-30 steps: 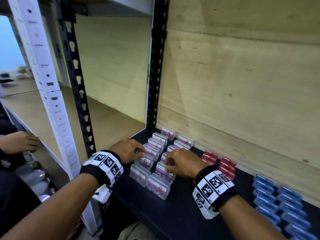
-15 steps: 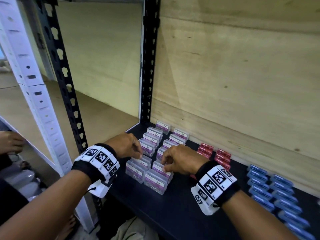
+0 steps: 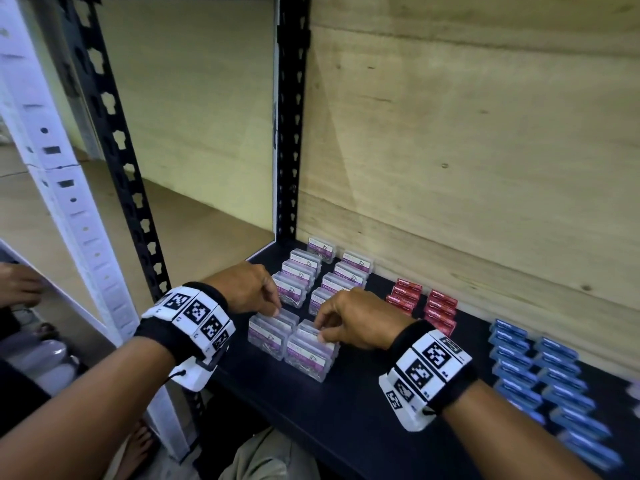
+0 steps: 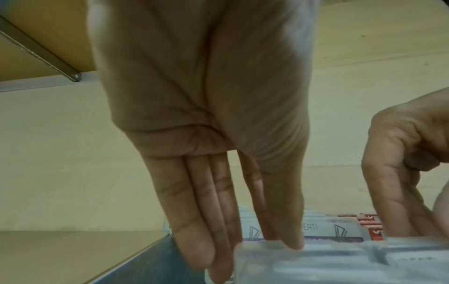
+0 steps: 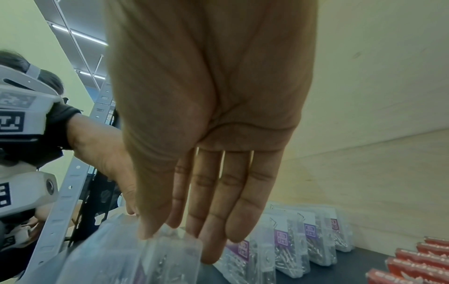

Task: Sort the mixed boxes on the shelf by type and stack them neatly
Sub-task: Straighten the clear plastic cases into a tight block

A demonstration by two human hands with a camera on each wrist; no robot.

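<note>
On the dark shelf board [image 3: 346, 410], clear plastic paper-clip boxes with purple labels [image 3: 349, 282] are stood on edge in two rows that run from the back left corner, by the black perforated upright [image 3: 292, 133], toward the front edge. The two front boxes of these rows [image 3: 287, 344] are being handled. The left hand [image 3: 247, 287] is laid over the front box of the left row; in the left wrist view its fingers [image 4: 194, 221] are extended almost straight, with the tips touching the box's top edge and left side. The right hand [image 3: 356, 322] is held over the front box of the right row; its fingers [image 5: 218, 221] are likewise seen extended, tips on the box's top edge, the thumb down on the near side. Whether either box is actually pinched cannot be told. To the right, near the plywood back wall [image 3: 467, 168], two short rows of small red boxes [image 3: 420, 303] are arranged, and further toward the right edge two longer rows of blue boxes [image 3: 540, 372] are lined up.
</note>
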